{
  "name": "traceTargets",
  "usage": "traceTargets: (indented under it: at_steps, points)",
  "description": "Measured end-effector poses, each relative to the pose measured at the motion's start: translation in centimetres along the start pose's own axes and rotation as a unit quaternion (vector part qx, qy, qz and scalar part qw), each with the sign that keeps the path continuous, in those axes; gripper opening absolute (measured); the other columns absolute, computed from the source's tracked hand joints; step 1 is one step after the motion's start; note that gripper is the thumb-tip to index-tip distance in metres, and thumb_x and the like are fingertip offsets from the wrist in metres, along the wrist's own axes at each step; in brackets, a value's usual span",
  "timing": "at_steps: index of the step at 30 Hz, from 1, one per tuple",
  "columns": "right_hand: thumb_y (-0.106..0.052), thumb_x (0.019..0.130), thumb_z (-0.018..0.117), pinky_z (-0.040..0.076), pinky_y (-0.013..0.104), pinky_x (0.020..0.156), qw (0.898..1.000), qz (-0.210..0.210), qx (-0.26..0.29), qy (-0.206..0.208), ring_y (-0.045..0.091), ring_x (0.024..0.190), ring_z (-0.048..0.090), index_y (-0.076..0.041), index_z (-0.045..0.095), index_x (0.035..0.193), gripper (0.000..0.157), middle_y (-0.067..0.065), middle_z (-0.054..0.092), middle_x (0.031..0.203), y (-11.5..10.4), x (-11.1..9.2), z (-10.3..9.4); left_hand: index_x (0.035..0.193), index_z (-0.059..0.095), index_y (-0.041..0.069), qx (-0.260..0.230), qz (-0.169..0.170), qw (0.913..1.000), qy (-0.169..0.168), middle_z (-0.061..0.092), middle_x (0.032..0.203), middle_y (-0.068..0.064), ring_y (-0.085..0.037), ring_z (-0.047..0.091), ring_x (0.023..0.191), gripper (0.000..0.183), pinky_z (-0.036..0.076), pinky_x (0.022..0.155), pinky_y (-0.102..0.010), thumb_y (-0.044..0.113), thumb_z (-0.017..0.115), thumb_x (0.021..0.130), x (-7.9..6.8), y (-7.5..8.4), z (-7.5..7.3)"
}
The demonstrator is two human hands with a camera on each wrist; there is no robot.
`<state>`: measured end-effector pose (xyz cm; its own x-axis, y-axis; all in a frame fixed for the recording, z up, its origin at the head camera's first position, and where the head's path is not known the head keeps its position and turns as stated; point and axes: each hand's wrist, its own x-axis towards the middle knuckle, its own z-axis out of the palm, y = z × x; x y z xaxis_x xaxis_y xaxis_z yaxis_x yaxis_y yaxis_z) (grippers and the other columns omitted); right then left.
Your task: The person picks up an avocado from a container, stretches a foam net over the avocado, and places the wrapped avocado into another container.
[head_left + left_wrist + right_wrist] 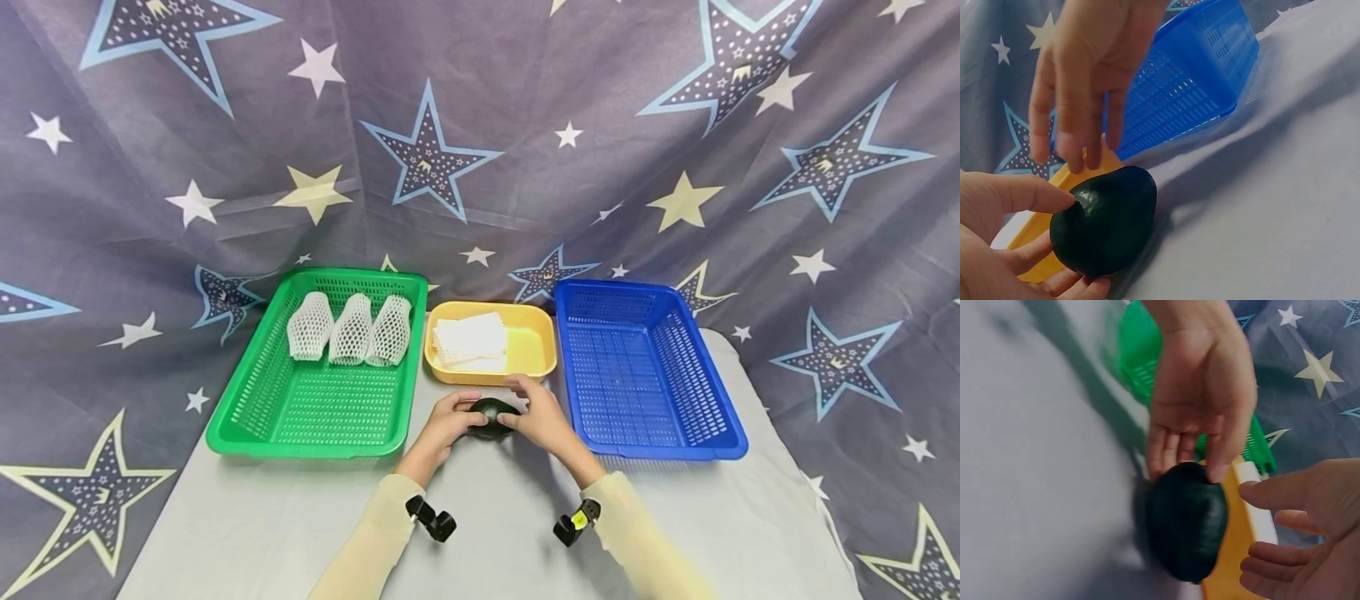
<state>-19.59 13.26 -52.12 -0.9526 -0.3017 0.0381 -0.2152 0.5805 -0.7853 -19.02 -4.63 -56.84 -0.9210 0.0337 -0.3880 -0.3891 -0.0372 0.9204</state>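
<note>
A dark green avocado [492, 410] is in front of the yellow bin, between the two hands. My left hand [447, 422] grips it from the left; in the left wrist view the thumb lies on top of the avocado [1113, 222] and the other fingers curl round its side and underneath. My right hand [543, 417] is close by on the right. Seen in the right wrist view, the right hand [1310, 525] has its fingers loosely extended, with a gap between them and the avocado [1185, 528].
A green basket [315, 450] at left holds three items in white foam net sleeves [349, 332]. The yellow bin [534, 342] behind the avocado holds a stack of white foam nets [471, 338]. To the right stands a blue basket [637, 392]. A star-patterned curtain [480, 233] hangs behind.
</note>
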Motion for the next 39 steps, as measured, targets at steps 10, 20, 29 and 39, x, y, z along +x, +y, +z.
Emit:
traceTargets:
  at_steps: [10, 20, 29, 39]
  points:
    - [-0.003, 0.089, 0.073, 0.049, 0.057, 0.107, 0.999, -0.001, 0.047, 0.007, 0.05, 0.122, 0.059, 0.005, 0.055, 0.134, 0.049, 0.034, 0.061, 0.13, -2.7, 4.1, -2.8, 0.136, 0.059, -0.003, 0.0, -0.005, 1.0, 0.003, 0.065, 0.128, -0.021, -0.022, 0.064, 0.107, 0.056, 0.057, 0.092, -0.038, -0.004, 0.071, 0.081, 0.1, 0.0, -0.3]
    - [-0.005, 0.092, 0.07, 0.056, 0.042, 0.094, 0.996, 0.049, 0.069, 0.026, 0.043, 0.115, 0.061, 0.008, 0.057, 0.132, 0.045, 0.033, 0.061, 0.125, -3.1, 9.3, -3.6, 0.135, 0.058, -0.005, 0.002, 0.003, 1.0, 0.002, 0.065, 0.126, -0.022, -0.022, 0.064, 0.106, 0.057, 0.057, 0.091, -0.038, -0.005, 0.071, 0.08, 0.0, 0.0, -0.4]
    - [-0.008, 0.095, 0.067, 0.054, 0.047, 0.097, 0.978, 0.167, 0.127, 0.014, 0.03, 0.107, 0.062, 0.006, 0.055, 0.139, 0.048, 0.026, 0.061, 0.13, -1.8, 11.7, -2.8, 0.134, 0.059, -0.006, 0.001, 0.015, 0.9998, 0.009, 0.066, 0.125, -0.023, -0.017, 0.064, 0.098, 0.057, 0.057, 0.084, -0.033, -0.005, 0.072, 0.078, -0.1, 0.0, -0.3]
    - [-0.007, 0.098, 0.06, 0.046, 0.046, 0.112, 0.937, 0.272, 0.219, -0.028, 0.035, 0.122, 0.055, 0.004, 0.038, 0.152, 0.059, 0.021, 0.053, 0.14, 0.0, 13.2, -2.3, 0.134, 0.06, -0.004, -0.001, 0.009, 0.9999, 0.008, 0.064, 0.124, -0.021, -0.018, 0.063, 0.097, 0.056, 0.057, 0.082, -0.031, -0.004, 0.072, 0.079, 0.0, 0.0, -0.4]
